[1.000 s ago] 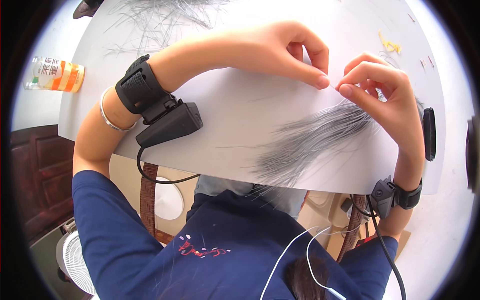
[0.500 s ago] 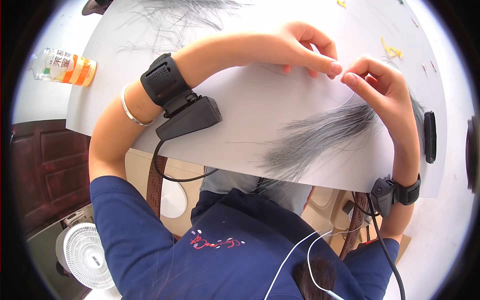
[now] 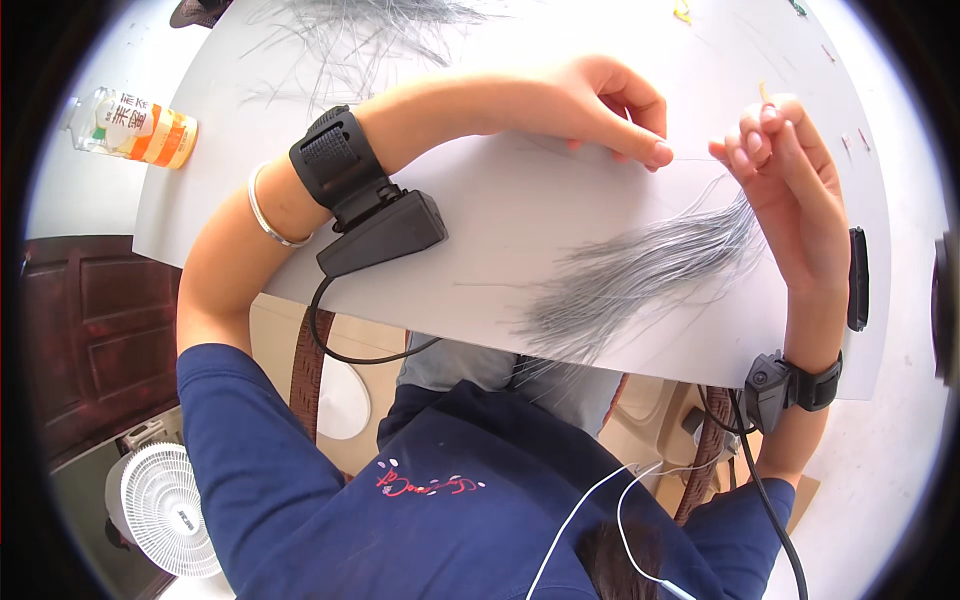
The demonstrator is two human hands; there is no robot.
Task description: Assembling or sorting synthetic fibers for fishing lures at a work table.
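Observation:
My left hand [image 3: 612,108] hovers over the white table with its thumb and fingers closed at the tips. A thin grey strand [image 3: 690,160] runs from its thumb tip toward my right hand [image 3: 795,185]. That right hand is raised, its fingers curled in; what they hold, if anything, is hidden. At its fingertips one end of a yellow strip [image 3: 763,92] shows, and I cannot tell whether it is held or lies behind. Below lies a bundle of fine grey strands [image 3: 650,265], fanned out leftward toward the table's near edge.
More loose grey strands [image 3: 370,30] lie at the far left of the white table [image 3: 480,220]. A bottle with an orange label [image 3: 135,130] is beyond the left edge. A black flat object [image 3: 858,280] sits at right. A white fan [image 3: 170,510] stands lower left.
My right hand has turned and moved up and right, away from my left hand, its fingers curling. It now covers most of the yellow strip. The left hand has barely moved.

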